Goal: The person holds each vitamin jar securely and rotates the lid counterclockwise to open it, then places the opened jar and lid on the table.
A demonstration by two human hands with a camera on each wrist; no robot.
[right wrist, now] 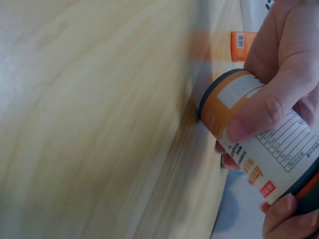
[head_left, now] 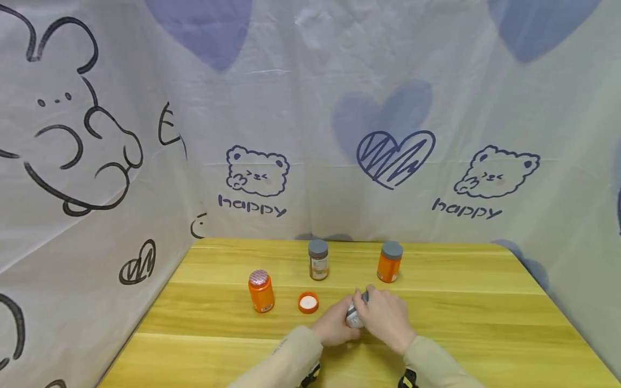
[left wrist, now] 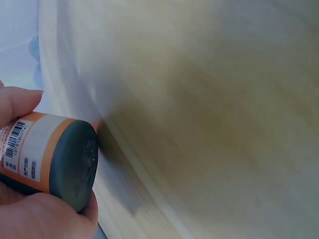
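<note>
Low over the table's front middle, both hands are on one dark supplement bottle with a white label and orange bands. The left hand grips its body, and the thumb lies across the label in the right wrist view. Fingers of the right hand curl round the dark cap end. The bottle is tilted, its dark base facing the left wrist camera. Most of the cap is covered by fingers. Left of the hands, an orange screw cap lies with its white inside up.
An orange bottle with a foil-sealed mouth stands on the left. Farther back are a dark bottle with a grey cap and an orange bottle with a grey cap. A printed cloth hangs behind the wooden table.
</note>
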